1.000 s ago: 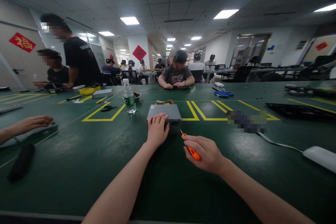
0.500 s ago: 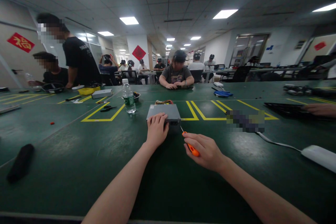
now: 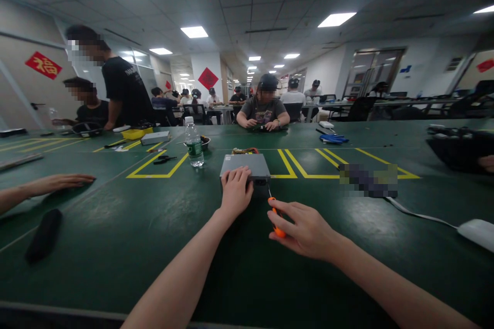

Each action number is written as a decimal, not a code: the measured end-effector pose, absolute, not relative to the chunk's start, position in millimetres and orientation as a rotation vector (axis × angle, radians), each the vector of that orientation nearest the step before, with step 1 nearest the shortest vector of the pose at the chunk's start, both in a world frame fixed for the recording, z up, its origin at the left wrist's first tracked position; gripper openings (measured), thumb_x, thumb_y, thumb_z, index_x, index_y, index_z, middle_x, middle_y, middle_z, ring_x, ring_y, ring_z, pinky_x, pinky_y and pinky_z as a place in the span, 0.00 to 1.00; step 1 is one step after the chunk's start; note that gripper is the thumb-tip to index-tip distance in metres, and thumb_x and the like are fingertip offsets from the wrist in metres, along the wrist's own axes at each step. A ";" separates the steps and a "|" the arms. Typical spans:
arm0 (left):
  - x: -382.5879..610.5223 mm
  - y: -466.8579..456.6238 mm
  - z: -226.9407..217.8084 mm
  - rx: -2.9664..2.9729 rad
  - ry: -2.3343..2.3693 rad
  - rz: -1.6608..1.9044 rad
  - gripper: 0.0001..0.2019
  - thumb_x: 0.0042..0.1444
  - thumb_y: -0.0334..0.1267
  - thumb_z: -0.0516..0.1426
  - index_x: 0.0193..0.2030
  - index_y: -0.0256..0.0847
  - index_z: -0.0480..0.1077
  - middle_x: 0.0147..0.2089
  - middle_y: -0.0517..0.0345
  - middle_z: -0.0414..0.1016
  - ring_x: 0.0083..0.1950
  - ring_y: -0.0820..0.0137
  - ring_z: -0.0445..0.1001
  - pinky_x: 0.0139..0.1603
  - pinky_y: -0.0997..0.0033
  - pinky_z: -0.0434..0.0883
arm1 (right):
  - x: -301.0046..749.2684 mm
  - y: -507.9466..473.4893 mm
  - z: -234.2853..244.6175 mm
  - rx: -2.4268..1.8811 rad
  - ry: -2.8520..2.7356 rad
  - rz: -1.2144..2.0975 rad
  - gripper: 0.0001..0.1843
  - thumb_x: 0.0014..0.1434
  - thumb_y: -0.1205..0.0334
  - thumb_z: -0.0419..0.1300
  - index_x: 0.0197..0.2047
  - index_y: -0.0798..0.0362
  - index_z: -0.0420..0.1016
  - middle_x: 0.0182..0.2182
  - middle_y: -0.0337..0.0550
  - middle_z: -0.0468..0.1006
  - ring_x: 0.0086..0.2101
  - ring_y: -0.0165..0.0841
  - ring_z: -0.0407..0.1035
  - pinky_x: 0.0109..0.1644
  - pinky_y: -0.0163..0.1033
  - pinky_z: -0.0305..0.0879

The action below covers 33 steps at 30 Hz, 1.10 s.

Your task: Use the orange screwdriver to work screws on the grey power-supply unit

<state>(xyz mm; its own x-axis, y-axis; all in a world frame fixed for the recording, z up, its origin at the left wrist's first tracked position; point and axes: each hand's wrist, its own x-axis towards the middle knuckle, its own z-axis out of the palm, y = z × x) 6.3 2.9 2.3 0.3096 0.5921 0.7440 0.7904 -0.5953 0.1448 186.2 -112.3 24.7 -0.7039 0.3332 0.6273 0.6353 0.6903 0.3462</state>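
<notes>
A flat grey metal box lies on the green table, with coloured wires at its far edge. My left hand rests on the box's near left corner, fingers curled over the top and gripping it. My right hand is closed round an orange-handled screwdriver. Its thin shaft points up at the box's near right face.
A water bottle stands left of the box, near scissors and yellow floor-tape lines. A co-worker's hand lies flat at the left, a black object before it. A white device with a cable sits right. Several people sit beyond.
My right hand has turned the screwdriver more upright and closer to the box. A co-worker's hand at the left left the table and has come back. The view shifted slightly.
</notes>
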 end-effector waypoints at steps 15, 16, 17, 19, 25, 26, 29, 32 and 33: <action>4.4 -4.3 5.5 -2.429 -1.222 -1.148 0.12 0.56 0.35 0.52 0.47 0.47 0.64 0.55 0.60 0.69 0.56 0.66 0.63 0.58 0.57 0.51 | 198.4 -122.1 22.8 -0.610 -2.348 -0.723 0.13 0.61 0.64 0.51 0.49 0.56 0.64 0.45 0.57 0.72 0.41 0.36 0.71 0.40 0.39 0.70; 4.0 -3.9 5.8 -2.435 -1.218 -1.146 0.12 0.56 0.35 0.52 0.47 0.47 0.64 0.55 0.59 0.69 0.56 0.66 0.63 0.58 0.57 0.50 | 198.3 -123.0 21.2 -0.628 -2.366 -0.702 0.15 0.62 0.62 0.49 0.50 0.57 0.64 0.46 0.59 0.71 0.43 0.37 0.70 0.41 0.40 0.70; 3.5 -3.5 6.1 -2.439 -1.215 -1.146 0.12 0.56 0.35 0.52 0.47 0.47 0.64 0.55 0.59 0.69 0.56 0.66 0.63 0.58 0.57 0.50 | 197.9 -123.6 20.0 -0.643 -2.383 -0.686 0.16 0.63 0.61 0.48 0.51 0.58 0.63 0.47 0.59 0.71 0.43 0.38 0.70 0.41 0.41 0.70; 2.7 -2.5 6.3 -2.445 -1.205 -1.146 0.12 0.56 0.35 0.51 0.47 0.47 0.64 0.55 0.59 0.69 0.57 0.66 0.62 0.58 0.57 0.49 | 195.9 -123.5 18.2 -0.632 -2.386 -0.681 0.16 0.63 0.61 0.48 0.51 0.58 0.63 0.46 0.59 0.72 0.40 0.36 0.71 0.40 0.40 0.71; 0.5 -0.5 6.8 -2.457 -1.182 -1.139 0.11 0.56 0.36 0.52 0.47 0.47 0.65 0.54 0.60 0.69 0.56 0.66 0.62 0.59 0.58 0.49 | 186.5 -116.6 12.4 -0.624 -2.205 -0.650 0.14 0.59 0.55 0.56 0.43 0.56 0.61 0.42 0.56 0.75 0.36 0.34 0.73 0.35 0.37 0.71; 0.4 -0.5 7.0 -2.459 -1.182 -1.137 0.11 0.56 0.36 0.52 0.47 0.47 0.65 0.54 0.59 0.69 0.56 0.66 0.62 0.59 0.58 0.49 | 185.5 -116.6 12.2 -0.633 -2.188 -0.638 0.15 0.59 0.54 0.56 0.43 0.55 0.61 0.41 0.55 0.75 0.36 0.34 0.73 0.34 0.37 0.71; 0.4 -1.1 7.8 -2.457 -1.191 -1.133 0.12 0.56 0.36 0.52 0.47 0.47 0.65 0.54 0.58 0.69 0.56 0.65 0.62 0.58 0.57 0.49 | 184.0 -120.3 14.5 -0.660 -2.264 -0.665 0.15 0.63 0.54 0.49 0.47 0.56 0.62 0.42 0.57 0.74 0.39 0.35 0.72 0.36 0.38 0.71; 1.0 -2.4 8.7 -2.448 -1.193 -1.136 0.11 0.56 0.36 0.52 0.47 0.47 0.65 0.54 0.59 0.69 0.56 0.65 0.63 0.58 0.57 0.50 | 183.6 -124.7 17.3 -0.663 -2.353 -0.718 0.15 0.64 0.59 0.45 0.49 0.56 0.63 0.43 0.58 0.73 0.40 0.36 0.72 0.38 0.39 0.70; 1.3 -2.8 8.9 -2.444 -1.193 -1.137 0.11 0.56 0.36 0.52 0.47 0.47 0.65 0.54 0.59 0.69 0.56 0.65 0.63 0.58 0.57 0.50 | 183.5 -125.0 17.3 -0.653 -2.356 -0.722 0.14 0.64 0.60 0.45 0.49 0.56 0.64 0.43 0.58 0.73 0.40 0.36 0.72 0.38 0.39 0.70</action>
